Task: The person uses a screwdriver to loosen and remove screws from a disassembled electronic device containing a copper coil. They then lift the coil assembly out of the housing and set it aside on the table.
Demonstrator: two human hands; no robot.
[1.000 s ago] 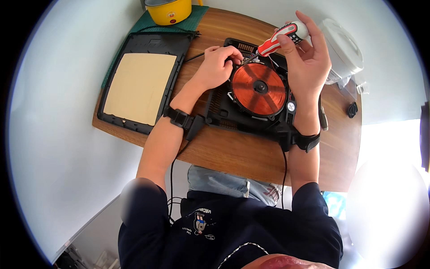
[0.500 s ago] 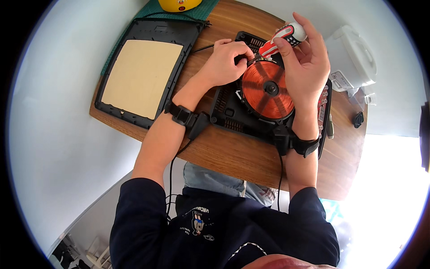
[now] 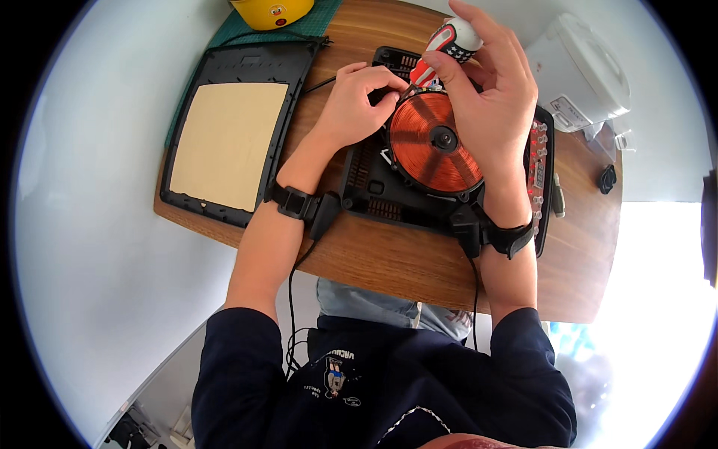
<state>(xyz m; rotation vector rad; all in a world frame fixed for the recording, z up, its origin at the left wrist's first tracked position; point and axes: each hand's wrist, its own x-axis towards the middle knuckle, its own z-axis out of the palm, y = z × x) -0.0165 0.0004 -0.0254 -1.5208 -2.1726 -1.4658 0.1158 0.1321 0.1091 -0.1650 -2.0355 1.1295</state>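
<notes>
My right hand (image 3: 497,105) grips a screwdriver (image 3: 441,56) by its bulbous red, white and black handle. The tool slants down to the left, its tip by the far left edge of a round copper coil (image 3: 426,146). That coil sits in the opened black base of an induction cooker (image 3: 393,206). At the tip, my left hand (image 3: 359,105) has thumb and forefinger pinched together; whatever lies between them is hidden. The right hand and forearm cover part of the coil's right side and the base.
To the left lies the cooker's black top cover (image 3: 258,191) with a beige sheet inside. A yellow appliance (image 3: 280,13) stands on a green mat (image 3: 325,19) behind it. On the right are a white lidded appliance (image 3: 576,67), a red circuit board (image 3: 537,161) and a small black object (image 3: 607,178).
The view has shifted slightly, moving the cooker leftward in the picture. My right hand and the screwdriver handle have moved a little left. The left hand still pinches at the coil's edge.
</notes>
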